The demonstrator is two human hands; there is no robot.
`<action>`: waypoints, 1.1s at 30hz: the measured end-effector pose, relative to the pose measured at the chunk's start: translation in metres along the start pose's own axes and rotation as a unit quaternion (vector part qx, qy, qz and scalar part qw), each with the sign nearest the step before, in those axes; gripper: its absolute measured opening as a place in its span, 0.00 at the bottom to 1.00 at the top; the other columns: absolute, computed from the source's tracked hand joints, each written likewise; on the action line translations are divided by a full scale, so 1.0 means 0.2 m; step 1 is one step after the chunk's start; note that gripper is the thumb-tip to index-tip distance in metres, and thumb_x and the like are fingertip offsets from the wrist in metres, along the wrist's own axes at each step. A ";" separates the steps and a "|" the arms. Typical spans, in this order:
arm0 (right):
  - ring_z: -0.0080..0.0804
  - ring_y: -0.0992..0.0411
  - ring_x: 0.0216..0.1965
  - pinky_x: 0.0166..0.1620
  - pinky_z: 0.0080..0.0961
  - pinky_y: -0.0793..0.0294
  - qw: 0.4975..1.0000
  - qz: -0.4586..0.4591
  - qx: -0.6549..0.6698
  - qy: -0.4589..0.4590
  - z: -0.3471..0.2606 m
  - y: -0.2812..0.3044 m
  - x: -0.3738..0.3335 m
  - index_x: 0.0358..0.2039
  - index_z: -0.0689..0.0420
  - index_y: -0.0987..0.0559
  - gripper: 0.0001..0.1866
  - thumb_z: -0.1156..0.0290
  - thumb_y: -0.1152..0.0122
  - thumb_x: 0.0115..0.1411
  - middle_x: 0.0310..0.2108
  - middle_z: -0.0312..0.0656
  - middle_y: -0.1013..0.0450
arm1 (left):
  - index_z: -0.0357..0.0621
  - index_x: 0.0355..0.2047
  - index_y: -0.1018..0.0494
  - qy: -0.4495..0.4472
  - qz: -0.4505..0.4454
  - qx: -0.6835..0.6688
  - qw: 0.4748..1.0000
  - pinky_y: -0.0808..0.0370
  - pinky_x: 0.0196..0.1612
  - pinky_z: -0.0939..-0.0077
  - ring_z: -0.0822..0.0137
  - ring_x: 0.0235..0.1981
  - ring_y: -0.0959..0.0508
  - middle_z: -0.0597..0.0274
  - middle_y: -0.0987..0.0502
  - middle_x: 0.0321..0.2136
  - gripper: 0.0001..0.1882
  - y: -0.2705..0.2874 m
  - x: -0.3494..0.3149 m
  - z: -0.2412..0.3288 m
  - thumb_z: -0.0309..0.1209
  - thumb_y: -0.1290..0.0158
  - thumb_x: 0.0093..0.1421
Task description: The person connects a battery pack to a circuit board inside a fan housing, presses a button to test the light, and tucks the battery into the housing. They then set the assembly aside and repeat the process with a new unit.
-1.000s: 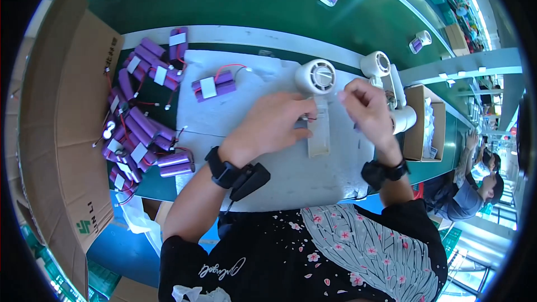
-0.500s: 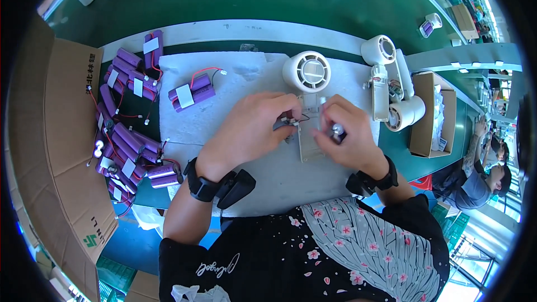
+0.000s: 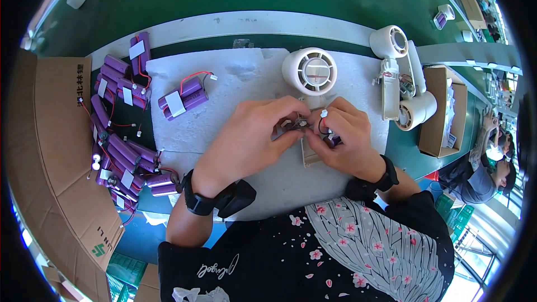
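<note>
a small wired part [image 3: 302, 123] is pinched in the left grip [image 3: 254, 132]; a white plug [image 3: 324, 113] is held by the right grip [image 3: 351, 138]

Bright overall, with glare at the windows [image 3: 474, 264] and edges bending strongly.

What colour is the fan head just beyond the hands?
Off-white; the fan head shows best in the head view.

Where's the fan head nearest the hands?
In the head view, the fan head is slightly right of centre, on the foam sheet, just beyond the left hand and right hand.
</note>
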State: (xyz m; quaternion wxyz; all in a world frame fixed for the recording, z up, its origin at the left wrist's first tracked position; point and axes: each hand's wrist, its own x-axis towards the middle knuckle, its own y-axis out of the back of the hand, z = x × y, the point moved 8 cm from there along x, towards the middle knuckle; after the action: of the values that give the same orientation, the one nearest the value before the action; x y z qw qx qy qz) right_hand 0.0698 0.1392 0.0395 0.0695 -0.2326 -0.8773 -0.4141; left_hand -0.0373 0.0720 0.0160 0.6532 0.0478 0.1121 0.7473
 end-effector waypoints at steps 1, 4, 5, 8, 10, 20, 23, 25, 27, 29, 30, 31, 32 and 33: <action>0.35 0.31 0.24 0.24 0.26 0.32 1.000 0.000 -0.001 0.003 0.00 0.00 0.00 0.19 0.56 0.32 0.15 0.82 0.31 0.39 0.24 0.37 0.24 | 0.40 0.39 0.24 0.000 -0.003 0.001 1.000 0.23 0.35 0.73 0.61 0.31 0.19 0.57 0.20 0.31 0.15 -0.01 0.00 0.00 0.19 0.39 0.50; 0.35 0.31 0.24 0.24 0.27 0.32 1.000 0.001 -0.003 0.009 0.00 0.00 -0.01 0.19 0.55 0.31 0.15 0.81 0.31 0.39 0.24 0.37 0.25 | 0.41 0.37 0.23 0.017 0.015 -0.028 0.999 0.23 0.36 0.74 0.61 0.31 0.19 0.58 0.20 0.31 0.14 0.01 -0.01 0.00 0.16 0.41 0.49; 0.35 0.31 0.24 0.24 0.27 0.32 1.000 -0.002 -0.006 0.010 0.00 0.00 -0.01 0.19 0.55 0.31 0.15 0.81 0.31 0.39 0.23 0.37 0.25 | 0.41 0.37 0.23 0.016 0.013 -0.027 0.999 0.23 0.36 0.74 0.61 0.31 0.19 0.58 0.20 0.31 0.14 0.01 -0.01 0.00 0.16 0.41 0.49; 0.36 0.31 0.24 0.24 0.27 0.32 1.000 -0.006 -0.014 0.012 0.00 0.00 -0.01 0.19 0.55 0.30 0.14 0.81 0.30 0.39 0.23 0.37 0.25 | 0.42 0.34 0.22 -0.047 0.015 0.051 0.997 0.23 0.37 0.74 0.61 0.32 0.19 0.58 0.21 0.30 0.14 0.02 -0.01 0.02 0.13 0.43 0.47; 0.36 0.31 0.24 0.24 0.27 0.32 1.000 -0.005 -0.008 0.009 0.00 0.00 -0.01 0.19 0.55 0.30 0.14 0.81 0.31 0.38 0.22 0.37 0.26 | 0.42 0.34 0.21 -0.074 0.039 0.061 0.995 0.23 0.36 0.74 0.60 0.32 0.19 0.57 0.21 0.30 0.14 0.02 -0.01 0.01 0.12 0.44 0.47; 0.37 0.32 0.23 0.23 0.28 0.34 1.000 -0.018 -0.003 0.024 -0.01 0.00 -0.01 0.20 0.56 0.30 0.14 0.80 0.32 0.38 0.21 0.37 0.28 | 0.40 0.32 0.23 -0.118 0.044 0.079 0.989 0.22 0.34 0.72 0.59 0.29 0.20 0.56 0.24 0.35 0.12 0.00 -0.03 0.12 0.13 0.42 0.46; 0.38 0.33 0.23 0.23 0.29 0.34 0.999 -0.034 0.000 0.025 -0.01 0.00 -0.01 0.21 0.56 0.29 0.12 0.80 0.31 0.39 0.22 0.38 0.27 | 0.38 0.31 0.24 -0.093 0.048 0.050 0.993 0.22 0.34 0.74 0.61 0.29 0.20 0.56 0.24 0.34 0.12 -0.01 -0.03 0.08 0.13 0.42 0.47; 0.37 0.33 0.23 0.23 0.28 0.34 0.999 -0.029 0.012 0.029 -0.01 0.00 -0.01 0.22 0.56 0.27 0.12 0.79 0.31 0.39 0.23 0.38 0.27 | 0.38 0.31 0.25 -0.082 0.045 0.037 0.995 0.22 0.33 0.75 0.62 0.29 0.20 0.56 0.24 0.34 0.11 -0.01 -0.02 0.07 0.13 0.42 0.47; 0.37 0.34 0.23 0.24 0.28 0.34 0.998 -0.023 0.038 0.039 0.00 0.00 -0.01 0.25 0.57 0.25 0.11 0.78 0.31 0.40 0.23 0.38 0.27 | 0.37 0.32 0.25 -0.063 0.036 0.005 0.997 0.21 0.34 0.76 0.64 0.30 0.20 0.57 0.24 0.33 0.11 0.00 -0.02 0.04 0.13 0.42 0.48; 0.37 0.34 0.23 0.25 0.28 0.34 0.998 -0.023 0.038 0.047 0.00 0.00 -0.01 0.26 0.57 0.23 0.11 0.77 0.31 0.41 0.24 0.38 0.27 | 0.37 0.33 0.25 -0.053 0.031 -0.009 0.998 0.21 0.35 0.76 0.65 0.31 0.20 0.57 0.24 0.33 0.11 0.00 -0.02 0.03 0.13 0.42 0.48; 0.36 0.34 0.23 0.25 0.27 0.34 0.997 -0.026 0.037 0.058 0.00 0.00 -0.01 0.27 0.57 0.22 0.11 0.77 0.31 0.42 0.24 0.38 0.26 | 0.36 0.33 0.25 -0.039 0.025 -0.024 0.999 0.21 0.36 0.76 0.66 0.31 0.20 0.58 0.24 0.33 0.11 0.00 -0.02 0.02 0.13 0.42 0.49; 0.36 0.34 0.24 0.25 0.27 0.34 0.997 -0.028 0.036 0.068 -0.01 0.00 -0.01 0.29 0.57 0.21 0.11 0.76 0.30 0.42 0.24 0.38 0.26 | 0.35 0.34 0.25 -0.025 0.019 -0.038 0.999 0.21 0.37 0.76 0.67 0.32 0.20 0.58 0.24 0.33 0.11 0.00 -0.02 0.00 0.14 0.42 0.49; 0.36 0.34 0.24 0.25 0.27 0.34 0.997 -0.027 0.037 0.067 0.00 0.01 -0.01 0.29 0.57 0.21 0.11 0.76 0.30 0.42 0.24 0.38 0.26 | 0.35 0.34 0.25 -0.012 0.013 -0.052 0.998 0.20 0.37 0.76 0.67 0.32 0.20 0.59 0.24 0.33 0.11 -0.01 -0.02 -0.01 0.14 0.42 0.49; 0.35 0.34 0.24 0.25 0.27 0.34 0.996 -0.033 0.036 0.071 -0.01 0.01 -0.01 0.29 0.57 0.21 0.11 0.76 0.30 0.42 0.25 0.37 0.26 | 0.35 0.34 0.25 -0.011 0.012 -0.051 0.999 0.20 0.37 0.76 0.67 0.32 0.20 0.59 0.24 0.33 0.11 -0.01 -0.02 -0.01 0.14 0.42 0.49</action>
State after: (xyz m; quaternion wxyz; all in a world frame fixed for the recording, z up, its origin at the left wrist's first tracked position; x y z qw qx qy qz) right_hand 0.0726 0.1382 0.0403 0.1267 -0.1708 -0.8917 -0.3995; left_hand -0.0357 0.0686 0.0139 0.6466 0.0236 0.0660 0.7596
